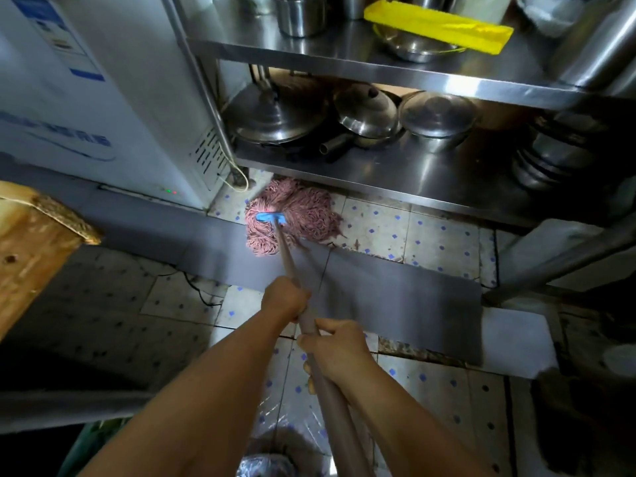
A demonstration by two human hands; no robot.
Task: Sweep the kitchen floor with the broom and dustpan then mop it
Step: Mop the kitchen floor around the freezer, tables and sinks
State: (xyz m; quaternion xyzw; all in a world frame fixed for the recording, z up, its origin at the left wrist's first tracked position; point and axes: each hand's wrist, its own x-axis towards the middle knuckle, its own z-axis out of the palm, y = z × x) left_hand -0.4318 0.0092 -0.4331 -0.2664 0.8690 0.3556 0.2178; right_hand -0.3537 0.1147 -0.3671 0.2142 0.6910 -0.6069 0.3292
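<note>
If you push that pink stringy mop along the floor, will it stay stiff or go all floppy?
Probably floppy: the mop head is loose strings splayed flat on the tiled floor. They'd likely drag and bunch. The handle, gripped by both hands, looks stiff.

Ahead of me, a steel rack (395, 72) holds lidded pots (437, 120) below and a yellow box (437, 25) above; a white freezer (103, 98) stands left.

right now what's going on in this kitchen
A person is mopping the tiled floor. Both hands grip the mop handle: the left hand further down it, the right hand nearer the body. The pink string mop head lies on the tiles at the foot of the steel shelf rack, beside the white appliance.
</note>
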